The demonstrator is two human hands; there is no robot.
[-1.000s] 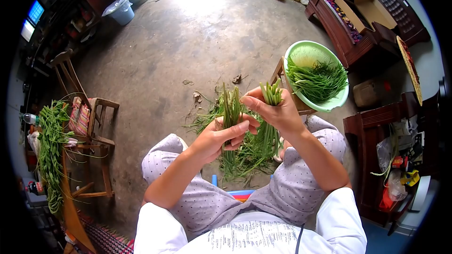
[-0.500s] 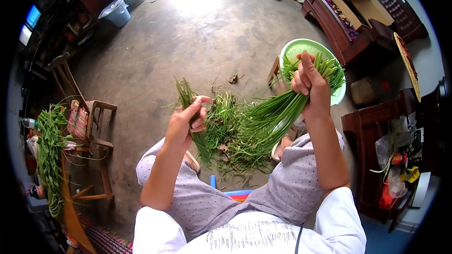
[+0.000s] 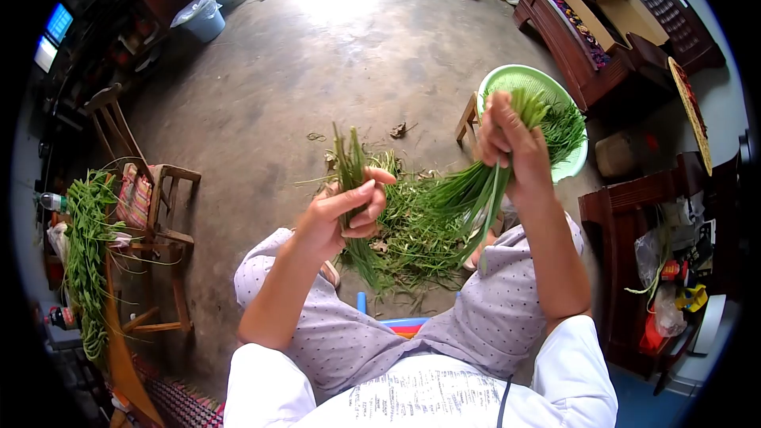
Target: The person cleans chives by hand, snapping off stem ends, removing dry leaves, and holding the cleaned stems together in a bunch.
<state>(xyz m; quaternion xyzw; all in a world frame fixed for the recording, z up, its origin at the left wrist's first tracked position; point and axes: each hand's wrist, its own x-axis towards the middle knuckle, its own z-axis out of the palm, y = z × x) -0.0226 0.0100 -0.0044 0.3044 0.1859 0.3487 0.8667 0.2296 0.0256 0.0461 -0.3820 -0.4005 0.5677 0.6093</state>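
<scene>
My left hand (image 3: 337, 210) is closed round a small bunch of thin green stalks (image 3: 349, 160), whose ends stick up above the fingers and hang down below. Farther right and higher, my right hand (image 3: 515, 139) grips a thicker bunch of long green stems (image 3: 464, 198); their leafy ends droop toward the lower left. Behind that hand, a light green basket (image 3: 583, 160) holds more cut greens (image 3: 564, 131). Between my feet, a loose pile of green scraps (image 3: 416, 242) lies on the floor.
The basket rests on a wooden stool (image 3: 468, 117). At the left, leafy greens (image 3: 87, 246) lie on a wooden surface beside a chair (image 3: 170, 174). A blue bin (image 3: 206, 24) stands at the upper left. Dark wooden furniture (image 3: 614, 230) lines the right side.
Both hands were close together at the centre; they have separated. My right hand has moved up and right with its bunch in front of the basket, my left hand slightly left with its stalks.
</scene>
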